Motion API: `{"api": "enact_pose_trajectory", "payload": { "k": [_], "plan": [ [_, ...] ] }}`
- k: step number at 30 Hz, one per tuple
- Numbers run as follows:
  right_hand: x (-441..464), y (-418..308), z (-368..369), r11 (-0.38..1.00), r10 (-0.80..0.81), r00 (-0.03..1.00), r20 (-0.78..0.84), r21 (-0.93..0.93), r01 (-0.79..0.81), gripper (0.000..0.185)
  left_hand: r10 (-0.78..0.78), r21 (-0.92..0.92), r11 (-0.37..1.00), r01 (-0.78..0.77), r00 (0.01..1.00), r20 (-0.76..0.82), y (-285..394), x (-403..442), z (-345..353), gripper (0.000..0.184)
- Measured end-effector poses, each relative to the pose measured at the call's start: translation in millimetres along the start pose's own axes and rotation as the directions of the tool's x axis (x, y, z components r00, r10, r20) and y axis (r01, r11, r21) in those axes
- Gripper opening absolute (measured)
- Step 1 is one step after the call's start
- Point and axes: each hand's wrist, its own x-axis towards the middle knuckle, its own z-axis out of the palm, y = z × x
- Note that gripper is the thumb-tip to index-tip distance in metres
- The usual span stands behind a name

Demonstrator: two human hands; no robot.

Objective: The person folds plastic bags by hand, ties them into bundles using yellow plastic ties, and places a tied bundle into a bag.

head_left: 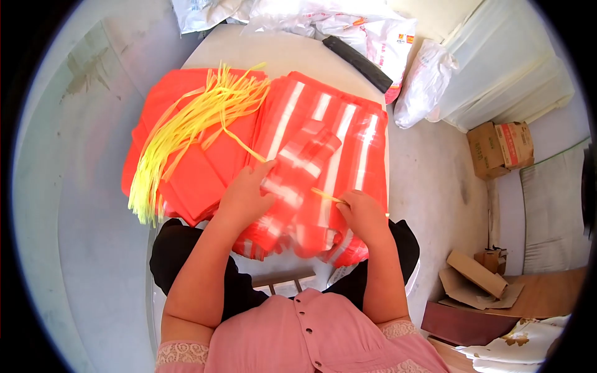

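Note:
Orange-red bags with white stripes point(360, 143) lie stacked on the table in front of me. On top is a smaller folded striped piece point(305, 152), partly blurred. My left hand point(245, 196) is at its left edge, fingers closed by the end of a yellow strip; the exact grip is unclear. My right hand point(362, 211) pinches a short yellow strip point(326, 196) to the right of the folded piece. A bundle of yellow strips point(193, 130) rests on plain orange-red sheets point(199, 177) at the left.
A black bar-shaped object point(357, 63) lies at the table's point(255, 50) back right, beside white plastic bags point(373, 34). A cardboard box point(500, 149) stands on the right, with opened cardboard point(479, 280) lower down. Walls are at the left.

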Motion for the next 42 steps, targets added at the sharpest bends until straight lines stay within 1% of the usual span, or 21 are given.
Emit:
{"api": "enact_pose_trajectory", "payload": {
  "k": [2,3,5,8,9,11,14,17,20,23,26,29,32,35,38,41,42],
  "plan": [
    [-2,1,-7,0.999,0.043,0.999,0.031,-0.005,-0.043,0.013,-0.022,0.053,0.998,0.021,1.000,0.014,4,-1,-2,0.077],
    [-3,7,-10,0.993,0.038,0.996,0.076,0.112,-0.047,0.013,-0.028,0.067,0.997,0.027,1.000,0.013,4,-1,-2,0.077],
    [-8,21,-15,0.938,0.017,0.987,0.162,0.340,-0.072,0.013,-0.038,0.095,0.995,0.037,0.999,0.012,5,-1,-2,0.077],
    [-9,21,-30,0.838,-0.156,0.975,0.159,0.543,0.046,0.012,-0.029,0.102,0.994,0.029,1.000,0.002,5,-2,-1,0.076],
    [-8,27,-27,0.752,-0.202,0.972,0.121,0.655,0.075,0.012,-0.021,0.108,0.994,0.021,1.000,0.000,5,-2,-1,0.075],
    [-4,39,-17,0.535,-0.276,0.961,0.027,0.835,0.131,0.016,-0.005,0.118,0.993,0.006,1.000,-0.006,3,-1,0,0.074],
    [5,15,-6,0.356,-0.383,0.920,-0.087,0.904,0.234,0.023,0.006,0.135,0.991,-0.005,1.000,-0.002,0,-3,2,0.072],
    [16,0,10,0.389,-0.338,0.941,0.011,0.912,0.129,0.036,0.024,0.142,0.990,-0.025,1.000,0.008,1,-6,1,0.072],
    [29,-35,21,0.559,-0.345,0.930,-0.125,0.768,0.311,0.040,0.037,0.142,0.989,-0.038,0.999,0.013,2,-8,0,0.071],
    [40,-62,32,0.599,-0.350,0.923,-0.157,0.720,0.349,0.039,0.042,0.162,0.986,-0.045,0.999,0.023,0,-10,0,0.069],
    [47,-71,50,0.767,-0.326,0.922,-0.210,0.511,0.387,0.041,0.052,0.139,0.989,-0.056,0.998,0.030,-1,-9,-5,0.063],
    [47,-75,57,0.801,-0.310,0.925,-0.221,0.463,0.379,0.041,0.078,0.005,0.997,-0.077,0.995,-0.061,-15,4,1,0.052],
    [48,-72,62,0.831,-0.309,0.921,-0.239,0.403,0.383,0.041,0.095,-0.151,0.978,-0.141,0.956,-0.278,-27,22,13,0.042],
    [48,-73,59,0.825,-0.295,0.928,-0.230,0.428,0.368,0.041,0.072,-0.156,0.980,-0.125,0.950,-0.305,-34,38,17,0.040],
    [48,-70,62,0.801,-0.288,0.925,-0.249,0.467,0.375,0.040,0.159,-0.081,0.976,-0.202,0.917,-0.366,-51,57,33,0.044],
    [46,-68,65,0.736,-0.260,0.923,-0.285,0.560,0.380,0.039,0.119,-0.283,0.926,-0.250,0.904,-0.410,-62,74,44,0.045],
    [43,-66,64,0.743,-0.240,0.925,-0.294,0.558,0.370,0.039,0.086,-0.346,0.903,-0.256,0.894,-0.439,-58,70,43,0.044]
  ]
}}
